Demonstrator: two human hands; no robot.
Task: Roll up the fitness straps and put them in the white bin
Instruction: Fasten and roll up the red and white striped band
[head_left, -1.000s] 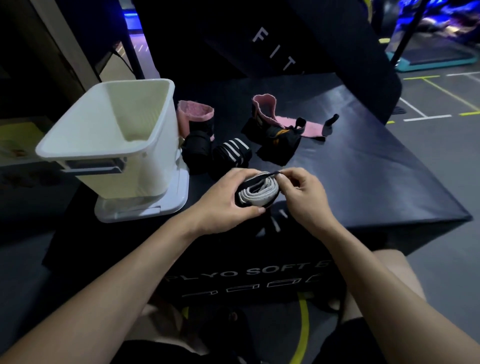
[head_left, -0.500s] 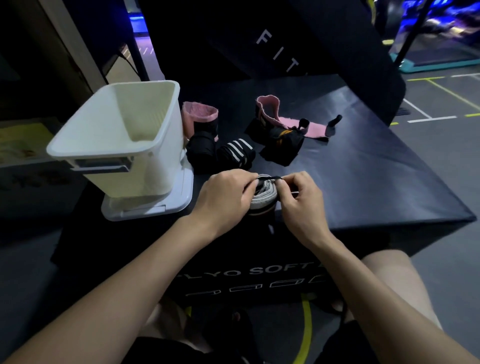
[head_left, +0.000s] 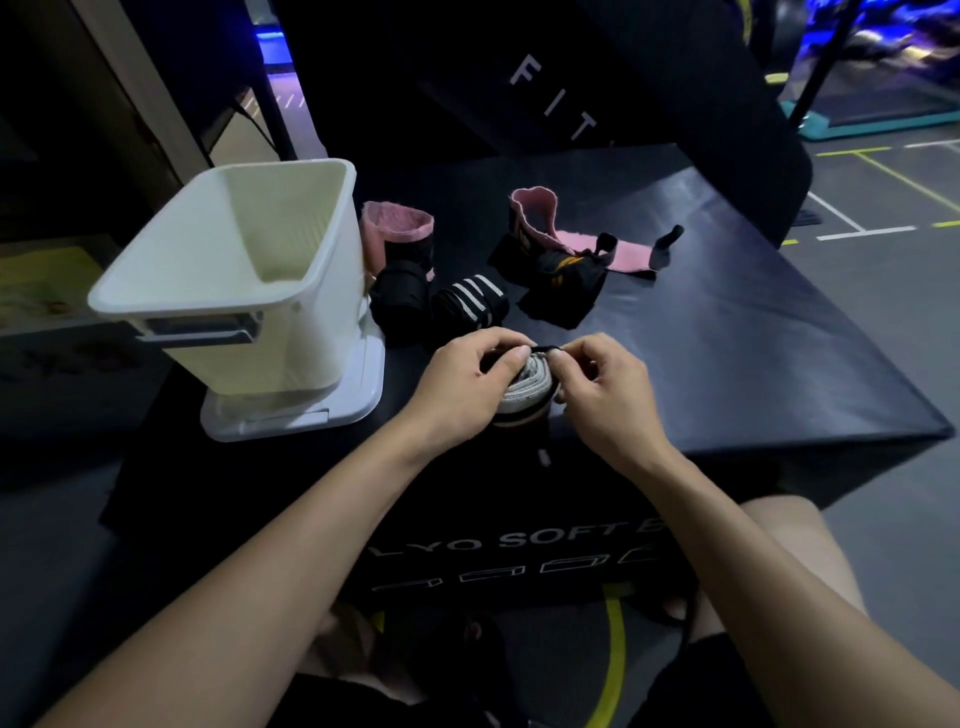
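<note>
You have one white bin (head_left: 244, 270) on the black box (head_left: 727, 338), five straps behind your hands. Your left hand (head_left: 467, 384) grips the sixth, a grey rolled strap (head_left: 524, 392); your right hand (head_left: 608, 389) pinches its black loop (head_left: 545, 348).

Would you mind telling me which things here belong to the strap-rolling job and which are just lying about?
Part of the job:
grey strap, held by the left hand and right hand
striped strap
black strap
pink strap
unrolled pink strap
white bin

Just there:
bin lid under the bin
black foam box
</note>
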